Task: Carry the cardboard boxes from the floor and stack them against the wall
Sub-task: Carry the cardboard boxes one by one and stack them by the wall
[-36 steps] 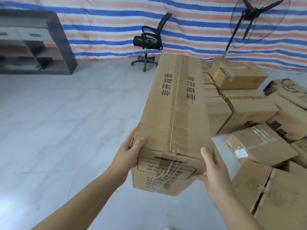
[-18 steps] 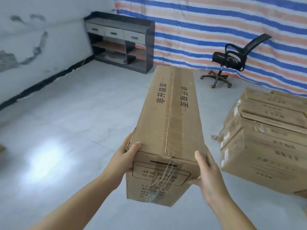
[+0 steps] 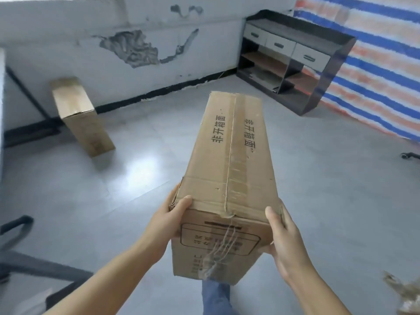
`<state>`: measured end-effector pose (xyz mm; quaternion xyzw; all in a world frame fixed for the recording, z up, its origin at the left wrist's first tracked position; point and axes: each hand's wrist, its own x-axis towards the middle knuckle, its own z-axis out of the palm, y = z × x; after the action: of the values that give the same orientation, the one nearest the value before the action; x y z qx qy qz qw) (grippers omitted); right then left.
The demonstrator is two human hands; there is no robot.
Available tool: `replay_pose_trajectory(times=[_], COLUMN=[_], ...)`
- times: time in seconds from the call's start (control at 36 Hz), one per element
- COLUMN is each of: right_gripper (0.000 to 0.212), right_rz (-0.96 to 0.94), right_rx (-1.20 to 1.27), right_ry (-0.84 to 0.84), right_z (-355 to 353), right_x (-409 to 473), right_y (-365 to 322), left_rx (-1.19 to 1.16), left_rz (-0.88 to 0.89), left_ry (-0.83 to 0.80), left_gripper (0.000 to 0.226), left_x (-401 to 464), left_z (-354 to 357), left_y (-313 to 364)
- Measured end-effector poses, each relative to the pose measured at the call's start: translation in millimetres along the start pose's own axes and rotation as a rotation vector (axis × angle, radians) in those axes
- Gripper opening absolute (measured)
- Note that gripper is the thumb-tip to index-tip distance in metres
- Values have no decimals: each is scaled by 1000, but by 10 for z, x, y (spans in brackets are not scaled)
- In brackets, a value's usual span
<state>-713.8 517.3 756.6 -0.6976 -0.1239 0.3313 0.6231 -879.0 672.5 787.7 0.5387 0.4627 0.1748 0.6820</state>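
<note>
A long cardboard box [image 3: 229,178] was gripped at its near end, left hand [image 3: 167,220] and right hand [image 3: 285,237] fingers clamped round it, well short of the wall [image 3: 91,30], where another box [image 3: 80,115] was parked.

Your brown cardboard box [image 3: 229,169] with black print, a tan box [image 3: 81,114] by your white, grey-patched wall [image 3: 127,46], your grey floor [image 3: 341,201], dark shelf unit [image 3: 295,62], blue-orange-white striped tarp [image 3: 381,64], blue trouser leg [image 3: 216,296].

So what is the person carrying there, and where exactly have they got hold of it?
A long cardboard box, gripped at its near end: the left hand on the left corner, the right hand on the right side, thumbs over the top edge.
</note>
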Motion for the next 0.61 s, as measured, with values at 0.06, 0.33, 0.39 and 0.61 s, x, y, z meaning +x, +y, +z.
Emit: replay_pose_trajectory(times=[0.06, 0.33, 0.39, 0.61], right_gripper=[34, 35, 35, 34], right_rz=[-10, 18, 23, 30], right_rx=[-20, -101, -122, -181], right_ry=[-49, -342, -394, -524], right_z=[179, 1151, 1369, 2434], right_x=[329, 1953, 2210, 3168], right_y=[-60, -545, -648, -932], left_rx=[-15, -124, -157, -232], left_rz=[0, -20, -28, -18], left_ry=[60, 283, 325, 434], left_gripper=[34, 35, 36, 38], left_x=[228, 1379, 1575, 2520], left_z=[-83, -492, -600, -1233], left_y=[73, 650, 730, 1033])
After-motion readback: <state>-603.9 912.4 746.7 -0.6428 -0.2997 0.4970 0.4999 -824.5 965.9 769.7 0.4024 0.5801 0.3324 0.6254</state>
